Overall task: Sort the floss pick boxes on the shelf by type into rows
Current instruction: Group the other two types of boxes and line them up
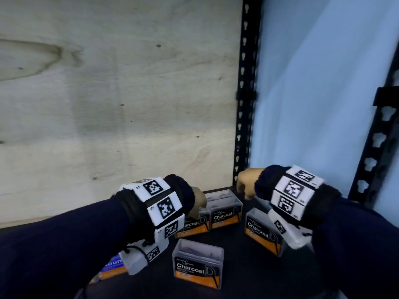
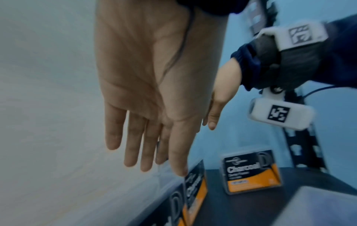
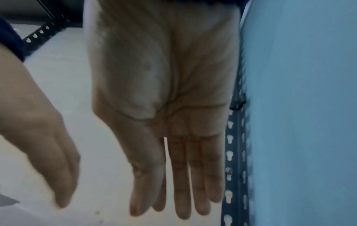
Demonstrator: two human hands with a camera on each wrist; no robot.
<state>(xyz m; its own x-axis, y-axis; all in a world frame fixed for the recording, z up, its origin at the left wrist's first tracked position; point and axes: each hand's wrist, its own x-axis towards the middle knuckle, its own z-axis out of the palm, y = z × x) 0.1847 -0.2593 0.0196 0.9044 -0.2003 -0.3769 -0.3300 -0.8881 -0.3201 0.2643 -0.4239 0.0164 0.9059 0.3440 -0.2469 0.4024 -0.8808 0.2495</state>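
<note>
Plywood back panel (image 1: 112, 100) fills the upper left and centre of the head view. Pale blue wall (image 1: 319, 87) takes the upper right. Black slotted upright (image 1: 245, 100) runs down between them; a second upright (image 1: 375, 152) stands at the right edge.

Dark shelf (image 1: 241, 268) spans the bottom of the head view. Both forearms in dark sleeves enter from the lower corners, each with a white tagged wrist unit.

Left hand (image 2: 146, 94): lower centre of the head view, above the rear boxes. Left wrist view shows palm flat, fingers straight and close together, holding nothing; the tip of one finger sits at the top edge of a box there, contact not certain.

Right hand (image 3: 170, 116): right of centre in the head view, near the foot of the upright. Right wrist view shows fingers straight, slightly apart, holding nothing.

Charcoal boxes, four visible, orange and black labels, all upright on the shelf:
- rear left box (image 1: 194, 225), partly hidden by the left wrist
- rear right box (image 1: 225, 212), just beside the rear left one, side by side
- right box (image 1: 262, 231), turned at an angle, apart from the rear pair, under the right wrist
- front box (image 1: 197, 264), alone at bottom centre

Blue box (image 1: 113, 268), blue and orange label, bottom left, mostly hidden under the left wrist unit; label not readable in full.
</note>
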